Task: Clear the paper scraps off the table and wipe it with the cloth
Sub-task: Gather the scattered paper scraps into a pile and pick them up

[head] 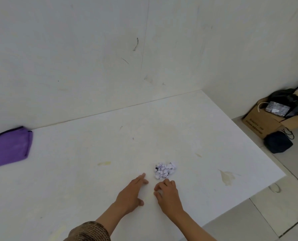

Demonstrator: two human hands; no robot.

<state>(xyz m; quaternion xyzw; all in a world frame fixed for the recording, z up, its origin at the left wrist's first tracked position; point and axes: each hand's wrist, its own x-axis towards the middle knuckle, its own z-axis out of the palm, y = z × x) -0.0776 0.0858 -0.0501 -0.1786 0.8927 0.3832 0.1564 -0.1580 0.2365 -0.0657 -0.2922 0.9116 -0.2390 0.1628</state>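
The counter point(179, 133) ran up against the wall point(75, 58) behind it. My cloth point(9, 146) lay on the counter at the far left, close to the wall. The paper scraps point(164, 170) sat in one heap on the counter, right of the middle and well apart from the cloth. My left hand point(132, 193) rested on the counter just left of and before the heap. My right hand point(169, 193) was directly before it. Off the counter's right edge, a box point(266, 122) stood on the floor point(283, 197), with a bag point(278, 142) just before it.
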